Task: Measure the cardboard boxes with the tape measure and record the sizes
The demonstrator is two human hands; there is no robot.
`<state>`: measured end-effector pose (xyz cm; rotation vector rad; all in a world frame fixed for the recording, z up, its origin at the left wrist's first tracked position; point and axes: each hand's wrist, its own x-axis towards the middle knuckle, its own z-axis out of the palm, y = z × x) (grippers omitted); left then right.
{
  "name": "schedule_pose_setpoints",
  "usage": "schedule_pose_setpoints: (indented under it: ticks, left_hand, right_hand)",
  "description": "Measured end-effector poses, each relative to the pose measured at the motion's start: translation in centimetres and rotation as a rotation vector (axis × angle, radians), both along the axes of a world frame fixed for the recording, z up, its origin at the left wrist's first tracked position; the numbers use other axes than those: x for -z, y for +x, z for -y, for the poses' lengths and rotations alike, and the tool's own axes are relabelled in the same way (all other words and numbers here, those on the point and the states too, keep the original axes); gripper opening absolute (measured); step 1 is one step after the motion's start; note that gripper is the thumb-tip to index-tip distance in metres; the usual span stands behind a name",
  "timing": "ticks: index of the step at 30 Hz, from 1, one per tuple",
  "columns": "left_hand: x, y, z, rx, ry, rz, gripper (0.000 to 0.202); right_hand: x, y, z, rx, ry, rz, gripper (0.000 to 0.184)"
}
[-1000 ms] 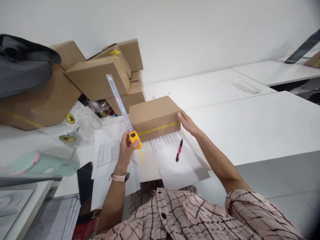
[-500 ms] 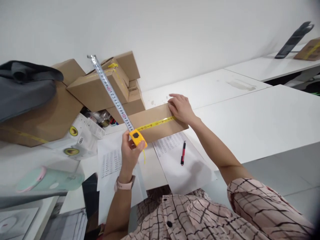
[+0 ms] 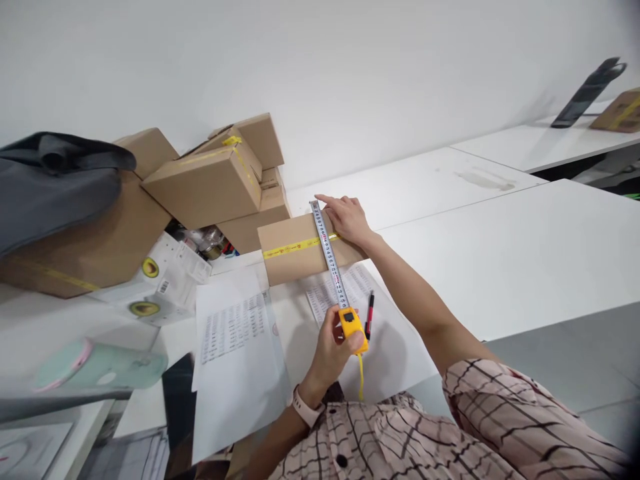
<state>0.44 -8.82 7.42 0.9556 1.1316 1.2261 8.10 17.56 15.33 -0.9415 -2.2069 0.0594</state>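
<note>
My left hand (image 3: 331,352) is closed around the yellow case of a tape measure (image 3: 353,331), thumb on its near end. Its metal blade (image 3: 328,256) is pulled out and lies across a flat brown cardboard box (image 3: 293,268) sealed with yellow tape. A yellow strap hangs from the case. My right hand (image 3: 350,221) rests at the box's far right part, beside the blade. Its fingers are stretched, with the index fingertip by the blade's hooked end. Below the box, a red and black pen (image 3: 370,313) lies on a printed sheet (image 3: 400,360).
Several cardboard boxes (image 3: 210,190) are stacked at the left, with a grey bag (image 3: 60,187) on one. White boxes with avocado pictures (image 3: 173,273) and a mint-green bottle (image 3: 115,365) stand nearer. Another printed sheet (image 3: 240,387) lies left. A dark bottle (image 3: 583,97) stands far right.
My left hand has brought the tape measure right and nearer to me, so the blade now crosses the box. My right hand has shifted slightly left, its index finger extended to the blade's end.
</note>
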Motion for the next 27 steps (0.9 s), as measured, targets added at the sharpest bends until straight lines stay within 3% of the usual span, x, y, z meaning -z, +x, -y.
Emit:
schedule_pose_setpoints:
  ticks: [12, 24, 27]
  left_hand:
    - [1.5, 2.0, 0.8, 0.024, -0.105, -0.024, 0.057]
    - [2.6, 2.1, 0.9, 0.037, -0.076, -0.035, 0.053]
    - [2.6, 1.6, 1.5, 0.047, -0.055, -0.016, 0.061]
  right_hand:
    - [0.0, -0.1, -0.5, -0.025, -0.013, 0.017, 0.049]
    - [-0.5, 0.2, 0.2, -0.019, -0.067, 0.060, 0.053]
    - [-0.3, 0.0, 0.2, 0.021, -0.044, 0.067, 0.051]
